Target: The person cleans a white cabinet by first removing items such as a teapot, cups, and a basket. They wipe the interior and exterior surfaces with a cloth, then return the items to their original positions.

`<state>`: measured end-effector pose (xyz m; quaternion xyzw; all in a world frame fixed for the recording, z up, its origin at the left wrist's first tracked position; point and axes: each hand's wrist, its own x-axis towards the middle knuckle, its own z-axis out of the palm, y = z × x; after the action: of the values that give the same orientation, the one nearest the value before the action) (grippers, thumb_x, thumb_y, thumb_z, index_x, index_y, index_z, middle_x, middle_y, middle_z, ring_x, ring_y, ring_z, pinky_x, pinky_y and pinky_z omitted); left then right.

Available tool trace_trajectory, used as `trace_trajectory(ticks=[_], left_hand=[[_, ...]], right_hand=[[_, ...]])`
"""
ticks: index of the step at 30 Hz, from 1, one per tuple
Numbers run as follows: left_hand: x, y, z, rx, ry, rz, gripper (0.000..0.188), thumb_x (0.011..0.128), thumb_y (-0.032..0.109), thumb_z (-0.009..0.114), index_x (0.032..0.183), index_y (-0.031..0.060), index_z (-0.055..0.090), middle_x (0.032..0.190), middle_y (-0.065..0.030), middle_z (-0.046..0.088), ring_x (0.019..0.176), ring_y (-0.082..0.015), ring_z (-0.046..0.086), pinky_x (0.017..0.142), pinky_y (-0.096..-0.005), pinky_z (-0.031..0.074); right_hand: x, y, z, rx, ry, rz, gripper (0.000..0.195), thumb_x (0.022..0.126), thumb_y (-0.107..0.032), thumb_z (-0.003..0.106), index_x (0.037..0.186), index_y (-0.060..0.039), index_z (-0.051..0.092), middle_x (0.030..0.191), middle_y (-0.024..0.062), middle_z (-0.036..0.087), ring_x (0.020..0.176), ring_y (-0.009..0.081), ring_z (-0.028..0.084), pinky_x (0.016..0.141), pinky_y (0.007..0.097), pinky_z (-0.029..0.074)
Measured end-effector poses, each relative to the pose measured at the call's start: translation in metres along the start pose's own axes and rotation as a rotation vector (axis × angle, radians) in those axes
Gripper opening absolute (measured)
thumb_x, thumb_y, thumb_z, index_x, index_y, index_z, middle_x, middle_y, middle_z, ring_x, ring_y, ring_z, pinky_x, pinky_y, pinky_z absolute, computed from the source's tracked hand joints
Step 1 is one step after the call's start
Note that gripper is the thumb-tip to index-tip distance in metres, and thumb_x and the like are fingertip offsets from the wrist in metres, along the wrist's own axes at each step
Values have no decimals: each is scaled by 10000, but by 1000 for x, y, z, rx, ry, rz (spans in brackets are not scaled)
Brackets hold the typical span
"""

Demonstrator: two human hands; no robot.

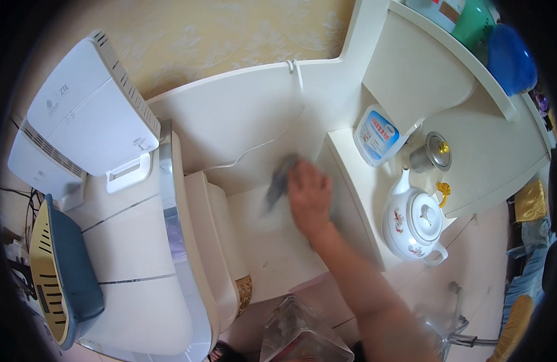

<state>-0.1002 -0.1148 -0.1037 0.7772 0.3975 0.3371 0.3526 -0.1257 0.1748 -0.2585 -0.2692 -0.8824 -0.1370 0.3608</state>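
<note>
My right hand reaches down into a white cabinet recess, its fingers closed on a dark grey cloth. Both hand and cloth are blurred. The cloth lies against the lower part of the recess's back panel, near the right side wall. A thin white cable hangs over the back panel's top edge and runs down to the left, behind the cloth. Some small dark specks show on the recess floor. My left hand is out of view.
Right of the recess, a shelf holds a white teapot, a metal canister and a plastic cleaner bottle. Left, a tiled top carries a white router and a blue-and-yellow basket. A clear plastic container stands below.
</note>
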Motion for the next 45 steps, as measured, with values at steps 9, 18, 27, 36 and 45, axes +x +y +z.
trace_trajectory(ticks=[9,18,27,36,45], left_hand=[[4,-7,2,-11,-32,115,415,704,351,731,952,63,565,974,-108,533,901,-286,521,726,-386,439],[1,-4,0,32,-56,56,388,749,336,702,981,55,565,1004,-119,541,911,-286,528,750,-386,434],[0,-2,3,-6,-113,61,435,724,328,710,1015,43,557,1040,-135,536,960,-307,526,787,-399,452],[-7,-6,1,-117,-80,18,524,707,371,753,1040,18,558,1048,-162,534,936,-334,532,764,-421,462],[-3,-2,6,-55,-124,21,491,735,367,745,1026,17,561,1020,-166,536,891,-330,535,751,-419,458]], right_hand=[[-87,51,79,-410,-634,97,297,841,-98,591,1121,-39,672,1406,176,482,1300,336,435,1007,390,378],[78,15,-5,472,490,430,383,749,99,565,1119,2,577,1157,233,506,1091,393,494,938,460,437],[-19,15,70,564,-228,685,282,738,71,565,1004,-18,593,1118,199,531,1021,362,524,908,447,444],[170,35,-42,553,727,522,359,717,123,511,1056,15,565,1210,218,465,1151,387,455,1008,449,360],[83,51,5,495,336,712,421,733,112,517,1144,18,521,1269,240,419,1175,410,430,1018,462,350]])
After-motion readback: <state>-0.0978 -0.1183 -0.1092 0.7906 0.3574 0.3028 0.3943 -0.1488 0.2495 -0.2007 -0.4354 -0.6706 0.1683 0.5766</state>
